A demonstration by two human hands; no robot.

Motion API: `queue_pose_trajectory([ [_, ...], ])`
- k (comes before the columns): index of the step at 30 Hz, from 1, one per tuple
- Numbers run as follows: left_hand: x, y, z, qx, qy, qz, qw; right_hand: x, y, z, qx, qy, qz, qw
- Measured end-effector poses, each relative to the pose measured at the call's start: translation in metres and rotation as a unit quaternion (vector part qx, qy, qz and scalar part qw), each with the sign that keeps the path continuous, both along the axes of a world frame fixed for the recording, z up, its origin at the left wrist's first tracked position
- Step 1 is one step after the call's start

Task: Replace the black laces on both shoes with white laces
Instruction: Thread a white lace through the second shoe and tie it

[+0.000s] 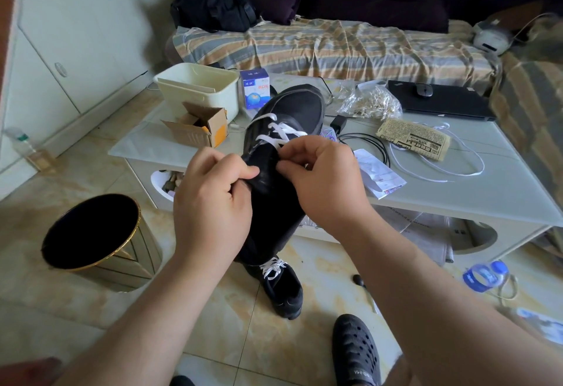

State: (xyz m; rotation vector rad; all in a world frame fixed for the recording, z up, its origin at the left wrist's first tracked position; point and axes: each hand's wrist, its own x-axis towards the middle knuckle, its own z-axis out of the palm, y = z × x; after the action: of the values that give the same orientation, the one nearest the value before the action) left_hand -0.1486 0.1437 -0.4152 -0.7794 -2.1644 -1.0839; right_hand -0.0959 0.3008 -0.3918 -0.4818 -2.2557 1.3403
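Observation:
A black shoe [292,108] is held up in front of me, toe pointing away, with a white lace [281,134] crossed through its front eyelets. My left hand [213,199] grips the shoe's tongue and left side. My right hand [323,178] pinches the white lace at the shoe's right eyelets. A second black shoe [283,288] with a white lace stands on the floor under the held one. A loose white lace [457,172] lies looped on the low table [487,190].
The table carries a cream bin [198,87], an open cardboard box [201,126], a blue-white box [254,88], a laptop [441,102], cables and papers. A dark wastebasket [94,230] stands at floor left. A black sandal [355,352] is near my right arm.

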Motion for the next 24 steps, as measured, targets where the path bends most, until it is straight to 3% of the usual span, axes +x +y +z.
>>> queue_pose_trajectory([
  [6,-0.001,-0.001,0.000,0.012,-0.021,-0.002,1.000,0.000,-0.007,0.001,-0.140,0.073,0.008,0.987],
  [14,0.001,-0.003,0.001,-0.055,0.033,0.000,0.998,-0.002,-0.007,-0.005,-0.070,0.017,0.044,0.996],
  [24,0.001,0.003,-0.003,-0.090,0.022,0.007,0.996,-0.009,-0.012,-0.011,-0.285,0.002,0.061,0.957],
])
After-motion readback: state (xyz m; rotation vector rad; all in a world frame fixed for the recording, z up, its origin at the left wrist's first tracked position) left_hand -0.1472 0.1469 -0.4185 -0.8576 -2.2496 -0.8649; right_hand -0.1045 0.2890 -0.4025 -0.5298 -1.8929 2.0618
